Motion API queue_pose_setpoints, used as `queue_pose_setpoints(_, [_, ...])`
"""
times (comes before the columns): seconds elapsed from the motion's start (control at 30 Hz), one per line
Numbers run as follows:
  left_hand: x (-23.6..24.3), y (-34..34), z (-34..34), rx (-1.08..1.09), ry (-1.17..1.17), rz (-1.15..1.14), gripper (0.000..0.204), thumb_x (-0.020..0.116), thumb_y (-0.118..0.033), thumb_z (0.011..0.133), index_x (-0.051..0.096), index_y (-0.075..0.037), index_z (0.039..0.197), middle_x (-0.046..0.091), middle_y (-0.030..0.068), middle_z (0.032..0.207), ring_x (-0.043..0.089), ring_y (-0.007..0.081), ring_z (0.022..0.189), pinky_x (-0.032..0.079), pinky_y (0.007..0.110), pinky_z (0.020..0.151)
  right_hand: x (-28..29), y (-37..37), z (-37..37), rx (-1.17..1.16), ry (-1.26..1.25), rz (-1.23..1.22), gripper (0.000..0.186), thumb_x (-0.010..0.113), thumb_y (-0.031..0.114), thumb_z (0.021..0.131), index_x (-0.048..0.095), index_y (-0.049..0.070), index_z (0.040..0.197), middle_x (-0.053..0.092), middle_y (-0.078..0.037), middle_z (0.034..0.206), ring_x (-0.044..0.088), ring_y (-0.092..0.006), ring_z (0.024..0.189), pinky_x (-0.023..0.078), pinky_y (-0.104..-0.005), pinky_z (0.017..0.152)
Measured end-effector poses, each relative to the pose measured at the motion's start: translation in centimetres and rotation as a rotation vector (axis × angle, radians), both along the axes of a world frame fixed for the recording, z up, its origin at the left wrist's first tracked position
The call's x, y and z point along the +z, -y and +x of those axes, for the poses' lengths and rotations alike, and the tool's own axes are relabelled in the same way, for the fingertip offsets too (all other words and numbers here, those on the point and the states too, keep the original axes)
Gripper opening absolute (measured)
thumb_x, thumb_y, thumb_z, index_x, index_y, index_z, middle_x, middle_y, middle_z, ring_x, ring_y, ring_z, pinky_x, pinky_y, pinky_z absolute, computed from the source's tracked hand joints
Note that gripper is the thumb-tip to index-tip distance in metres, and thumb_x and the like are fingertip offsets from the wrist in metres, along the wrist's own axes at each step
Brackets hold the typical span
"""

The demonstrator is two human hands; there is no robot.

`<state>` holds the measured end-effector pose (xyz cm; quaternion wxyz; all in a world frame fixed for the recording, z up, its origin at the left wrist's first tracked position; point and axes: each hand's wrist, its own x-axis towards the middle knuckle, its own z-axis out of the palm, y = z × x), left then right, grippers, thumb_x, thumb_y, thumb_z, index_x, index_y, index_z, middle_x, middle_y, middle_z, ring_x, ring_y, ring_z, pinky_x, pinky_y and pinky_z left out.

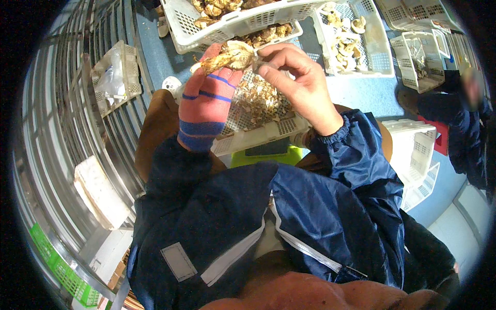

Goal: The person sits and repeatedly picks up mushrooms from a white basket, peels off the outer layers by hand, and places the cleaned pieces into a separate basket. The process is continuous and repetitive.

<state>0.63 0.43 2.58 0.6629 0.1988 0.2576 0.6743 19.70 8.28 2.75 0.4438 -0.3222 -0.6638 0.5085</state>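
Observation:
My left hand, in a pink glove with blue stripes, is closed around a ragged yellow-brown mushroom. Bare and bent at the fingers, my right hand meets the mushroom's right end with thumb and forefinger pinched. Something small and greyish shows at those fingertips, too unclear to name. Below both hands, between my knees, a white perforated crate holds a layer of small brown and pale scraps.
Ahead, a white crate holds brown mushrooms; another crate at the right has pale cut pieces. Metal rails run along the left, with a plastic basket against them. Another person is at the far right.

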Motion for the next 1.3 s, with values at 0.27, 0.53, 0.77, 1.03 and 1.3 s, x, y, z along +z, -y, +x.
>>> queue_pose_setpoints(0.27, [0.4,0.2,0.0,-0.103,-0.301,-0.146,0.071,0.065,-0.035,0.093,0.036,-0.008,0.153,0.040,0.0170,0.155,0.039,0.0341,0.143,0.028,0.050,0.120,0.6,-0.6,0.3,-0.034,-0.027,-0.063,0.014,0.073,0.006,0.086,0.063,0.000,0.081,0.070,-0.013,0.102,0.067,-0.0247,0.086,0.052,-0.0328,0.075])
queue_pose_setpoints(0.53, [-0.8,0.2,-0.2,0.019,-0.831,0.036,0.066,0.061,0.002,0.095,0.033,-0.009,0.154,0.045,0.0167,0.151,0.050,0.0306,0.135,0.045,0.044,0.112,0.8,-0.6,0.3,-0.033,0.133,0.230,0.012,0.071,0.006,0.086,0.062,-0.001,0.083,0.070,-0.014,0.097,0.068,-0.0318,0.087,0.054,-0.0373,0.077])
queue_pose_setpoints(0.77, [0.2,-0.2,1.3,0.023,-0.816,-0.027,0.067,0.063,0.005,0.094,0.034,-0.005,0.153,0.054,0.0145,0.142,0.056,0.0236,0.128,0.046,0.035,0.107,0.7,-0.2,0.0,-0.111,0.208,0.350,0.009,0.070,0.006,0.085,0.064,0.000,0.086,0.070,-0.015,0.094,0.068,-0.0359,0.087,0.055,-0.0414,0.075])
queue_pose_setpoints(1.03, [-0.4,-0.2,0.2,-0.013,-0.807,-0.120,0.064,0.068,0.000,0.092,0.040,-0.003,0.149,0.058,0.0149,0.137,0.058,0.0219,0.124,0.048,0.034,0.106,1.0,-0.1,0.6,-0.056,0.210,0.205,0.008,0.070,0.008,0.086,0.067,0.001,0.090,0.071,-0.013,0.088,0.069,-0.0310,0.082,0.055,-0.0393,0.073])
queue_pose_setpoints(1.3, [0.1,-0.7,-3.4,-0.294,-0.555,-0.179,0.056,0.068,-0.014,0.093,0.047,-0.005,0.145,0.057,0.0170,0.138,0.057,0.0307,0.125,0.049,0.046,0.104,1.3,-0.8,1.4,0.178,-0.124,-0.370,0.015,0.071,0.010,0.092,0.064,0.001,0.083,0.072,-0.006,0.089,0.066,-0.0126,0.087,0.051,-0.0282,0.081])
